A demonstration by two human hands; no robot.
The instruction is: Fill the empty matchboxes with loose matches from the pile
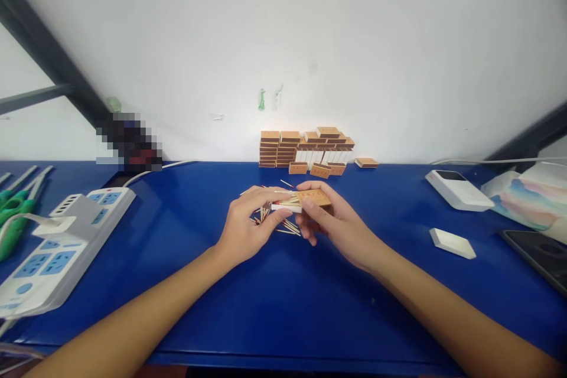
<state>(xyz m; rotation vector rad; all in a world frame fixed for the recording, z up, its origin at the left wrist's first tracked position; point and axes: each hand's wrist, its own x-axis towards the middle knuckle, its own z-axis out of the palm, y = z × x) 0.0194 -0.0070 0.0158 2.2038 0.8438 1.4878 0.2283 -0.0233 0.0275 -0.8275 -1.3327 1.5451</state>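
Between my hands is a partly opened matchbox. My left hand [250,218] pinches its white inner tray [286,208], in which several matches lie. The tan sleeve [313,197] covers the tray's right end, and my right hand [330,212] grips it with the thumb on top. Under and behind my left fingers, loose matches [290,227] with red tips are scattered on the blue table [274,301]. One single match [286,183] lies just beyond the hands. My fingers hide part of the pile.
Stacked matchboxes [279,150] stand against the white wall, with one matchbox [367,162] apart to their right. A power strip [66,254] and green-handled tool [18,207] are at left. A white device [459,191], white block [452,243] and dark phone [538,254] lie right.
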